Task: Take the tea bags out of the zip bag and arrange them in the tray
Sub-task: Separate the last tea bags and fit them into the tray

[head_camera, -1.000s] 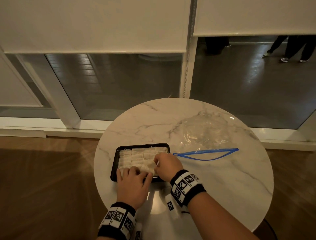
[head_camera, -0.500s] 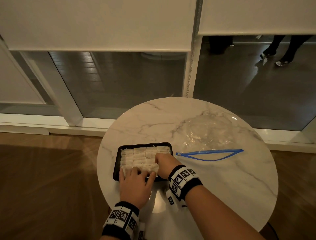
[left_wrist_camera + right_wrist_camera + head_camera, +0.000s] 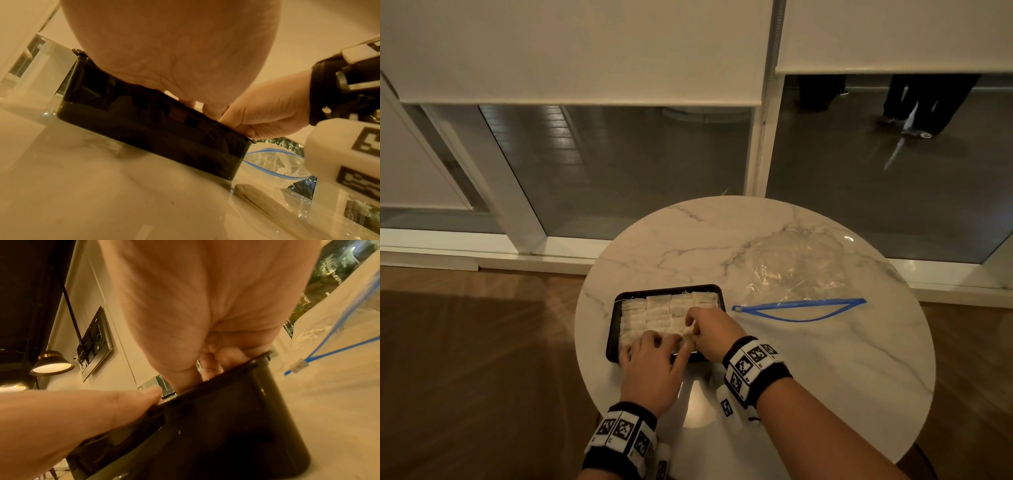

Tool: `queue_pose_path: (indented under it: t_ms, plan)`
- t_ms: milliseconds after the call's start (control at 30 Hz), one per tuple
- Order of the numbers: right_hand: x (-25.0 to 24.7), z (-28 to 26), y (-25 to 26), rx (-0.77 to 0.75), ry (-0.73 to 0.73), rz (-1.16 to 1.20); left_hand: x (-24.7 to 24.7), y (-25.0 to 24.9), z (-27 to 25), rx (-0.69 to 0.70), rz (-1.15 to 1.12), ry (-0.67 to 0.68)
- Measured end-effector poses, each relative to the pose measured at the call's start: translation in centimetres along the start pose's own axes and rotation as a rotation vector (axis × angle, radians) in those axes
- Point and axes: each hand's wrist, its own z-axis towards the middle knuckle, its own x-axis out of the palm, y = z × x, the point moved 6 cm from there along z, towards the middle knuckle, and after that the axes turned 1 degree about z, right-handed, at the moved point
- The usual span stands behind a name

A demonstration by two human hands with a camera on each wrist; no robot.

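A black tray (image 3: 615, 329) sits on the near left of the round marble table, filled with rows of white tea bags (image 3: 654, 308). My left hand (image 3: 654, 346) lies over the nearest row, fingers spread and pressing on the bags. My right hand (image 3: 693, 329) is beside it at the tray's near right, fingers curled down and pinching a tea bag. The clear zip bag (image 3: 801, 270) with its blue zipper (image 3: 801, 306) lies flat to the right, mouth open, with no tea bags visible in it. The left wrist view shows the tray wall (image 3: 144, 129) and the right wrist view the tray wall (image 3: 226, 426), which hide my fingertips.
The table (image 3: 825, 377) is small, with its rim close on every side and a wooden floor (image 3: 465, 359) below. A glass wall with white frames (image 3: 524, 219) stands behind it. A person's legs (image 3: 928, 106) are beyond the glass.
Both hands stay at the tray's near edge. The fingers of my right hand have crept slightly farther over the tea bags. The zip bag has not moved.
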Motion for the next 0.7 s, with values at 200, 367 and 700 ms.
queue_pose_path:
  t_ms: [200, 367, 700]
  plan:
    - [-0.9, -0.8, -0.2, -0.016, -0.069, 0.137, -0.1, -0.1, -0.2, 0.028, 0.047, 0.018]
    - [-2.7, -3.1, -1.6, 0.009, -0.225, 0.396, -0.3, -0.4, -0.4, 0.078, 0.109, 0.029]
    - [-1.4, -6.4, -8.0, 0.263, -0.117, 0.33, -0.7, -2.8, 0.0, 0.142, -0.006, -0.011]
